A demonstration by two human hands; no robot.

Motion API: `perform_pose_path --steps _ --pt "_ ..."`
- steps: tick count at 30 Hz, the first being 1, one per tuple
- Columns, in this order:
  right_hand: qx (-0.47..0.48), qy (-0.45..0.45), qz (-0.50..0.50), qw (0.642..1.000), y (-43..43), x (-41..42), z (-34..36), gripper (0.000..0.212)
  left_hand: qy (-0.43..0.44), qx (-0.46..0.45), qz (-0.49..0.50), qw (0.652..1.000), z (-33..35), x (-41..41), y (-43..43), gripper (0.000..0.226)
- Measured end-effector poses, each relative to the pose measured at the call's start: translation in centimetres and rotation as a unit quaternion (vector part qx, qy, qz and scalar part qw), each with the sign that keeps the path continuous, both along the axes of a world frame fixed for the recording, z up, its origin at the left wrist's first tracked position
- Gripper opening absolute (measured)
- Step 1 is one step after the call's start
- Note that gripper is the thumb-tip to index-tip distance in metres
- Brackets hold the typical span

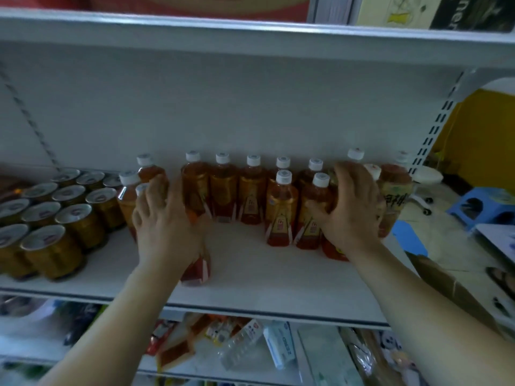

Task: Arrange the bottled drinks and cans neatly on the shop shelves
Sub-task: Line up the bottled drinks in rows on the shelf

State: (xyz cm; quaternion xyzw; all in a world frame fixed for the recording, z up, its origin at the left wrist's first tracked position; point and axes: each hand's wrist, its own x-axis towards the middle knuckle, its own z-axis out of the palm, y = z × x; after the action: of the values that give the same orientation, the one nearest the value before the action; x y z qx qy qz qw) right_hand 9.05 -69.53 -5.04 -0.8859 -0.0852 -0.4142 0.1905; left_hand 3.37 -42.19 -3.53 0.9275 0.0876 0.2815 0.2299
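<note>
On white metal shelf [250, 277] | left hand [164, 221] fingers clamp amber plastic bottle [196, 270] | right hand [352, 207] clamps second bottle [333, 250]

amber bottles [250, 190] upright, white caps, rows at back | gold cans [53, 215] grouped left, same shelf [264, 277]

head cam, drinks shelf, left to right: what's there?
gold cans → left hand gripping an amber bottle → back row of bottles → two front bottles → right hand gripping the front-right bottle → yellow-label bottle.
</note>
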Motion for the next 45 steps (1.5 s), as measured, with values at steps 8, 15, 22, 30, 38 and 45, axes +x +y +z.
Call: perform_pose_path --steps 8,15,22,30,38,45 --pt "-0.124 0.267 -0.002 0.956 4.5 3.6 0.6 0.078 0.094 -0.114 -0.153 0.977 -1.6 0.8 0.3 0.077" --pt "-0.14 0.246 -0.005 0.959 3.5 3.8 0.0 0.081 0.094 -0.172 -0.245 0.949 -2.2 7.9 -5.9 0.08" --pt "-0.127 0.269 -0.023 0.954 4.2 3.5 0.2 0.083 0.115 -0.087 -0.297 0.944 -2.1 8.9 -4.2 0.086" --pt "-0.178 0.292 0.017 0.94 11.4 4.0 2.9 0.094 0.032 -0.096 0.095 0.99 -3.7 1.4 6.9 0.091" --pt "-0.223 0.276 0.013 0.935 11.4 4.5 2.5 0.076 0.085 -0.17 -0.094 0.977 -5.4 3.2 4.4 0.085" --pt "-0.238 0.278 0.02 0.931 10.4 4.3 2.8 0.078 0.123 -0.249 -0.205 0.939 -5.1 8.4 1.1 0.083"
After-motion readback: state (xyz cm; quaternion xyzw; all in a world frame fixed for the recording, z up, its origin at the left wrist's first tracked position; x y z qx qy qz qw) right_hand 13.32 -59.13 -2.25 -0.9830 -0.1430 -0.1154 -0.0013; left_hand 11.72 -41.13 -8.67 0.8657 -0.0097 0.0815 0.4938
